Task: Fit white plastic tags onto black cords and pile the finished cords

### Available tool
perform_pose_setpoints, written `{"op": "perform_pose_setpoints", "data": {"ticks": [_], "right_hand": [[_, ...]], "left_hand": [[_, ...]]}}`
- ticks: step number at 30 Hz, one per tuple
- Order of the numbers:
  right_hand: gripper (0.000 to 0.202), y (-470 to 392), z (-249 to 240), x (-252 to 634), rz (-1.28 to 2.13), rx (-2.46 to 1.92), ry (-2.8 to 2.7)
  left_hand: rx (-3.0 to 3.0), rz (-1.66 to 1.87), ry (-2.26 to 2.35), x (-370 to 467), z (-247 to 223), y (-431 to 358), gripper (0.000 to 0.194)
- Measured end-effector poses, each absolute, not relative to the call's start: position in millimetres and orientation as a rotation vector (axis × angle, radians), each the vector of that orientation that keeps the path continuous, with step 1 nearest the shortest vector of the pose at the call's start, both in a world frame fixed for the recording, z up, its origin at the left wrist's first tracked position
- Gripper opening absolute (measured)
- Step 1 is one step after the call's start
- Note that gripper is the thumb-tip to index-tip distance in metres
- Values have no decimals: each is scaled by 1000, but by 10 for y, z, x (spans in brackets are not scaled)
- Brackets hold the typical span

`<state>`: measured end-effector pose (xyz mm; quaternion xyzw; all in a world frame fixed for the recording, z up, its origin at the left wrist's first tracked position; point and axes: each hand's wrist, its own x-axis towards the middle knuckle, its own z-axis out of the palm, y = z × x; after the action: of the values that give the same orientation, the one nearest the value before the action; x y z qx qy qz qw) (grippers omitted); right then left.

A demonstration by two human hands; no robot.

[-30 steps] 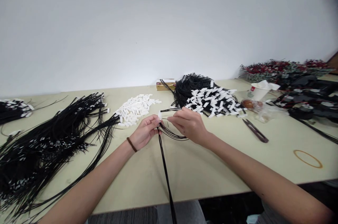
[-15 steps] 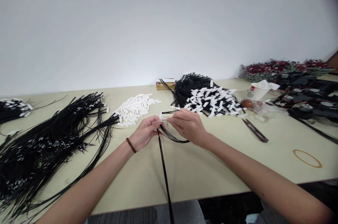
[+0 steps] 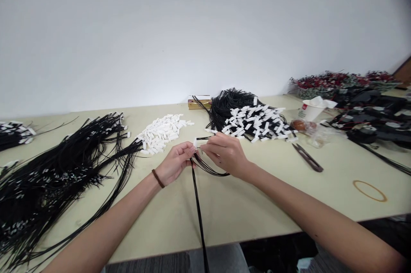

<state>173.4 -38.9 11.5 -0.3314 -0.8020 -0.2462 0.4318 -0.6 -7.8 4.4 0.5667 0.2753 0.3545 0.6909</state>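
The left hand [image 3: 176, 163] pinches a small white connector [image 3: 195, 142] between thumb and fingers, just above the table [image 3: 253, 217] near its middle. The right hand [image 3: 226, 155] has its fingers drawn together on black wires [image 3: 210, 170] that loop between the hands — which strand sits at the fingertips is too fine to tell. The left hand's grip seems meant to steady the connector, so the right hand can manage thin wire right beside it. A strand bundle [image 3: 198, 208] hangs below the left hand and over the table's front edge, probably left slack to stay out of the way.

Loose white pieces [image 3: 164, 131] lie heaped beyond the left hand, likely for easy reach; a pile of wires with white ends [image 3: 257, 123] lies beyond the right. The dark snips [image 3: 307, 157] rest to the right, apart from both hands.

The paper cup [image 3: 310, 112] bears a red mark and greenish print — too small to read. No other writing is legible.
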Motion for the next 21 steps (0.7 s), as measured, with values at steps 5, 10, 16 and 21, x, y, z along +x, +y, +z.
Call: {"op": "perform_pose_setpoints", "data": {"ticks": [5, 10, 16, 21], "right_hand": [[22, -396, 105, 1730, -588, -826, -2033], [22, -403, 91, 1722, -566, -824, -2051], [21, -370, 88, 1732, -555, -922, -2040], [18, -377, 131, 1745, -300, -1032, -2031]], "left_hand": [[1277, 788, 626, 10, 60, -111, 25], [1282, 790, 618, 11, 70, -124, 26], [1267, 841, 646, 27, 71, -108, 26], [1203, 971, 793, 9, 47, -42, 24]]}}
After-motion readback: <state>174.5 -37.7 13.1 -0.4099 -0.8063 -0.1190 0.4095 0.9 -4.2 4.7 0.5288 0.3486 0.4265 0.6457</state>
